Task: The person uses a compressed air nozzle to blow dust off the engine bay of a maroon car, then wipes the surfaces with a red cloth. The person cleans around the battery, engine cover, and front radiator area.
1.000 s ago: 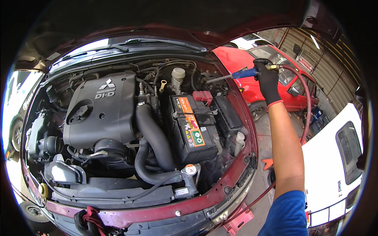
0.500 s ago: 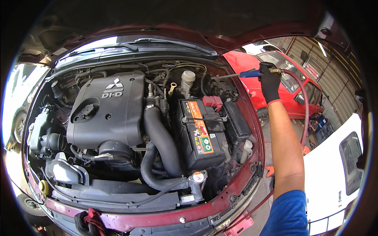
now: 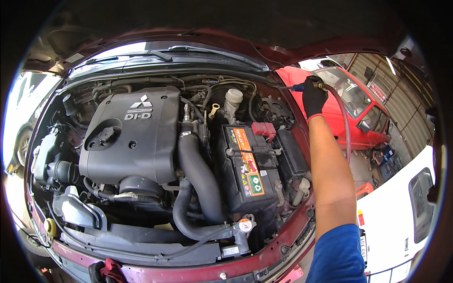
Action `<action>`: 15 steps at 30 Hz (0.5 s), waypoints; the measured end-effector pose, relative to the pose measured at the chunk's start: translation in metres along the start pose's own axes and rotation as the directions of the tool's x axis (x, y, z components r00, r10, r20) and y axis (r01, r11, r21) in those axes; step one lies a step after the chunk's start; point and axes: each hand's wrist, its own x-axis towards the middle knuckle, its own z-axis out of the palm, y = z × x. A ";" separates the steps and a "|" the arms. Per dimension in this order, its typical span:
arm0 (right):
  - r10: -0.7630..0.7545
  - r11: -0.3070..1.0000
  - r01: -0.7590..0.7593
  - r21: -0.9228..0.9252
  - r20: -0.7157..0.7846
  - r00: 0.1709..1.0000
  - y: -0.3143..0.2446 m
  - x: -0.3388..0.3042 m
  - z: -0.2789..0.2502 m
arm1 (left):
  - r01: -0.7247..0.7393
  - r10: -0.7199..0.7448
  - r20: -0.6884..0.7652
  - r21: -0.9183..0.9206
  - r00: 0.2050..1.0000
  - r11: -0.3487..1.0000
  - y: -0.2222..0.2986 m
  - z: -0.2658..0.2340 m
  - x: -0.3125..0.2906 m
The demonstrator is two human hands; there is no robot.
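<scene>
My right hand (image 3: 314, 98), in a black glove with a red cuff, is closed around an air blow gun (image 3: 298, 87) with a blue body. Its thin nozzle points left over the far right corner of the engine bay. A reddish air hose (image 3: 347, 125) runs from a brass fitting behind the hand and hangs down. At the lower left, my left hand (image 3: 96, 272), also black-gloved, grips a bunched red cloth (image 3: 112, 270) at the car's front edge. Most of that hand is cut off by the picture's lower rim.
The open engine bay holds a dark engine cover (image 3: 134, 151), a battery (image 3: 243, 188) with a red terminal cap, a thick black hose (image 3: 200, 177) and a fluid reservoir (image 3: 233, 98). A raised hood (image 3: 212, 42) hangs overhead. Right stand a red car (image 3: 342, 94) and a white vehicle (image 3: 396, 207).
My right hand has moved left with the blow gun, closer to the engine bay. The view has shifted slightly, and the left hand stays at the front edge with the cloth.
</scene>
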 end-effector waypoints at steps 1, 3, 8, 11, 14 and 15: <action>-0.011 1.000 0.011 0.028 0.006 1.000 -0.007 -0.001 0.004 | 0.007 -0.007 0.007 0.010 1.000 1.000 0.001 0.000 0.001; 0.035 0.994 -0.033 0.100 -0.012 0.999 -0.016 -0.002 0.011 | 0.006 -0.006 0.005 0.012 1.000 1.000 0.000 0.001 0.002; 0.278 0.903 -0.259 0.343 -0.007 0.960 -0.026 0.001 0.025 | 0.046 -0.047 -0.026 -0.037 0.999 0.998 -0.002 0.003 -0.001; 0.388 0.759 -0.418 0.499 0.169 0.906 -0.027 0.006 0.022 | 0.067 -0.068 -0.008 -0.027 0.998 0.997 -0.002 0.002 -0.002; 0.544 0.283 -0.476 0.833 0.269 0.795 -0.038 0.013 0.013 | 0.041 -0.042 -0.007 -0.048 0.999 0.998 -0.001 0.001 -0.002; 0.489 0.362 -0.478 0.800 0.273 0.828 -0.044 0.016 0.010 | 0.039 -0.040 -0.011 -0.064 0.999 0.997 -0.001 0.001 -0.002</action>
